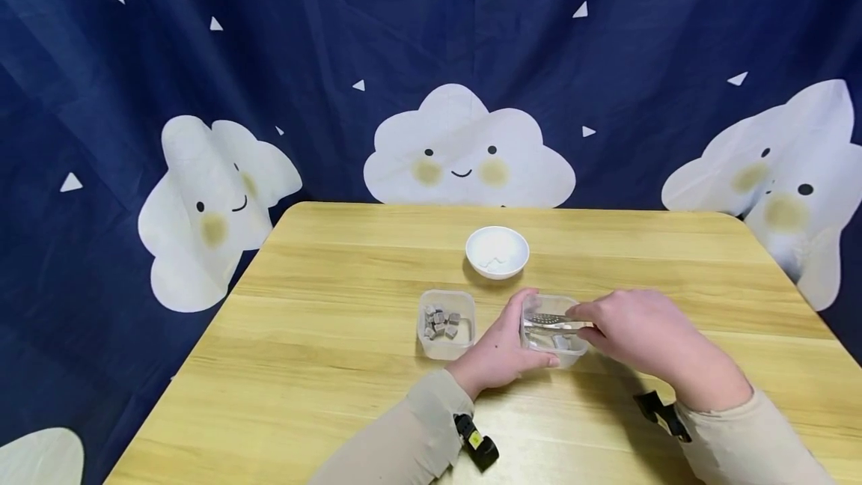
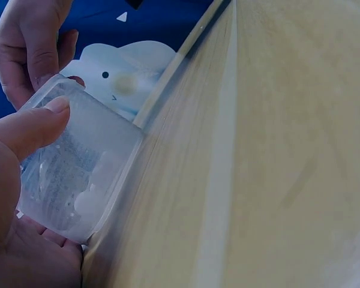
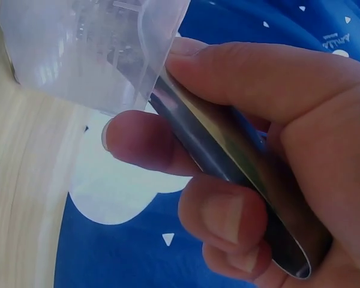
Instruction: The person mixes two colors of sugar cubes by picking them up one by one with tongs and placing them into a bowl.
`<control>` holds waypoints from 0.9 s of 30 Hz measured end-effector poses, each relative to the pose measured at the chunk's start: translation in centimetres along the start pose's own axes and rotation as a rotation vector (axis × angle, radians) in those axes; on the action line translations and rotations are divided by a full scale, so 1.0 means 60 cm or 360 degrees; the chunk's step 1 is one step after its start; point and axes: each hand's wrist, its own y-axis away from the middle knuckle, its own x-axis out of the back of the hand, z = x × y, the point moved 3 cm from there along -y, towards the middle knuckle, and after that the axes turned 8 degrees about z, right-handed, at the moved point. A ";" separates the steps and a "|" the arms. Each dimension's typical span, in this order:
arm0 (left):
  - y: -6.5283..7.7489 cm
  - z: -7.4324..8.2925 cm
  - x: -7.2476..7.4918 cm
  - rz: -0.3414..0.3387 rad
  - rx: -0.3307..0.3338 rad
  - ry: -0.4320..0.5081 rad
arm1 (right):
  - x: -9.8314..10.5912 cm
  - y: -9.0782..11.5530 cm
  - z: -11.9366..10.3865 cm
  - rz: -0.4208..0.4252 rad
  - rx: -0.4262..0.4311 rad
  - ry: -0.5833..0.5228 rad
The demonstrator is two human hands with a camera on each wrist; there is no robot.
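Note:
My left hand (image 1: pixel 494 350) grips a clear plastic container (image 1: pixel 571 360) from its left side, thumb along the near wall. In the left wrist view the thumb presses the wall of the container (image 2: pixel 102 114) while the other fingers wrap its far side. My right hand (image 3: pixel 324 114) holds metal tongs (image 3: pixel 222 144) between thumb and fingers, the bent end toward the palm. The perforated tips of the tongs (image 1: pixel 547 319) reach inside the container. Near them, a greyish cube (image 1: pixel 560 341) shows through the plastic.
Left of my left hand stands a second clear container (image 1: pixel 447 350) with several grey cubes (image 1: pixel 439 318) in it. A white bowl (image 1: pixel 497 268) sits farther back on the wooden table (image 1: pixel 323 388). Behind the table hangs a blue curtain (image 1: pixel 323 36) with cloud faces.

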 end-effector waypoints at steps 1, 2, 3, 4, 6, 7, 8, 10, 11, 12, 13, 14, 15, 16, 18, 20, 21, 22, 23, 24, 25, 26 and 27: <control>0.000 0.000 0.000 0.0000 -0.0004 -0.0003 | 0.000 0.000 0.000 0.0001 0.0000 0.0000; 0.000 0.000 0.000 0.0000 -0.0008 -0.0008 | 0.000 0.000 -0.001 0.0002 0.0002 -0.0001; 0.000 0.000 0.000 0.0001 -0.0010 -0.0016 | 0.001 0.000 -0.001 0.0001 0.0005 -0.0003; 0.001 0.000 0.000 0.0004 -0.0009 -0.0021 | 0.001 0.000 -0.001 0.0000 0.0011 -0.0003; 0.002 0.000 0.000 0.0003 -0.0005 -0.0031 | 0.002 0.000 0.000 -0.0002 0.0025 -0.0010; 0.002 -0.001 0.000 0.0002 -0.0002 -0.0032 | 0.003 0.000 0.000 -0.0003 0.0031 -0.0015; 0.002 -0.001 0.000 0.0001 0.0000 -0.0033 | 0.004 0.000 0.001 -0.0006 0.0038 -0.0026; 0.002 -0.002 -0.001 0.0004 0.0000 -0.0037 | 0.007 0.001 0.003 -0.0003 0.0057 -0.0055; 0.002 -0.002 -0.001 0.0002 -0.0001 -0.0039 | 0.010 0.002 0.005 0.0006 0.0069 -0.0074; 0.003 -0.003 -0.001 0.0003 -0.0002 -0.0040 | 0.013 0.004 0.006 0.0022 0.0081 -0.0089; 0.003 -0.003 -0.001 0.0004 -0.0002 -0.0041 | 0.016 0.005 0.009 0.0044 0.0094 -0.0102; 0.003 -0.003 -0.001 0.0006 0.0001 -0.0049 | 0.020 0.007 0.011 0.0068 0.0105 -0.0112; 0.003 -0.003 0.000 0.0010 0.0004 -0.0059 | 0.025 0.009 0.014 0.0096 0.0112 -0.0115; 0.003 -0.002 0.000 0.0012 0.0008 -0.0072 | 0.029 0.011 0.017 0.0124 0.0118 -0.0112; 0.003 -0.002 0.001 0.0016 0.0015 -0.0094 | 0.036 0.014 0.022 0.0166 0.0119 -0.0097; 0.002 -0.002 0.003 0.0022 0.0021 -0.0113 | 0.039 0.015 0.025 0.0167 0.0108 -0.0078; 0.001 -0.002 0.004 0.0024 0.0022 -0.0113 | 0.039 0.015 0.025 0.0155 0.0100 -0.0071; 0.001 -0.002 0.004 0.0022 0.0021 -0.0110 | 0.036 0.014 0.025 0.0137 0.0092 -0.0068; 0.000 -0.002 0.004 0.0018 0.0020 -0.0089 | 0.034 0.012 0.024 0.0117 0.0083 -0.0060; 0.000 -0.001 0.003 0.0018 0.0020 -0.0078 | 0.029 0.010 0.023 0.0096 0.0081 -0.0055; 0.000 0.000 0.003 0.0016 0.0021 -0.0066 | 0.024 0.009 0.021 0.0074 0.0073 -0.0052; 0.001 0.000 0.002 0.0015 0.0023 -0.0057 | 0.020 0.007 0.020 0.0054 0.0071 -0.0054; 0.001 0.001 0.001 0.0014 0.0025 -0.0050 | 0.016 0.005 0.019 0.0041 0.0072 -0.0057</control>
